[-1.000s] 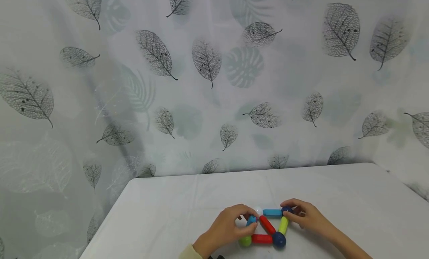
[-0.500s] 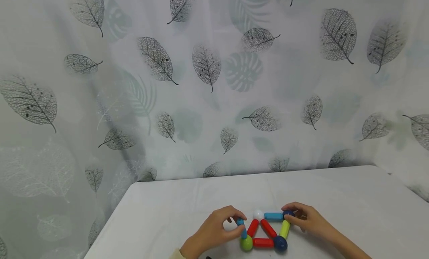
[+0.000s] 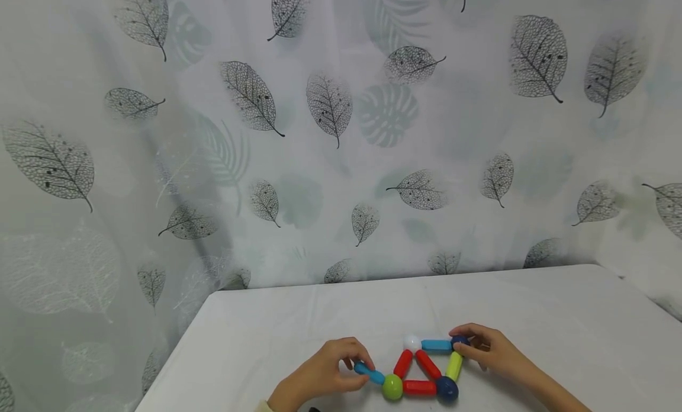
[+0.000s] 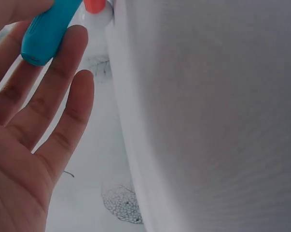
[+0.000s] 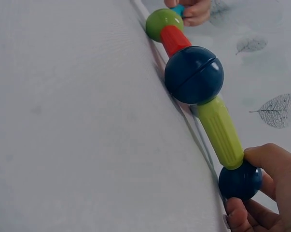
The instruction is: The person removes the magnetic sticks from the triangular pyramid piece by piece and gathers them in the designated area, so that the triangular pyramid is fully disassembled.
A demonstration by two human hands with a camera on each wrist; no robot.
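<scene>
pinching a blue rod in the left hand, a far dark blue ball in the right hand

holds the blue rod by its outer end, gripped between left thumb and fingers. slants it out to the left of the green ball, meeting that ball's side in the head view; cannot tell whether firmly joined. in the left wrist view, shows the remaining left fingers spread and nearly straight.

pinches the far dark blue ball between right thumb and fingers, at the far right corner of a rod-and-ball frame on the white tabletop. runs from there along a yellow-green rod to the near dark blue ball, then along a near red rod to the green ball. continues up a left red rod to the white ball, and down a right red rod to the near dark blue ball, forming a triangle. completes the far side with a far blue rod between the white ball and the far dark blue ball.

shows a pale sleeve near the left wrist and, beyond the tabletop, a pale cloth printed with leaves.
</scene>
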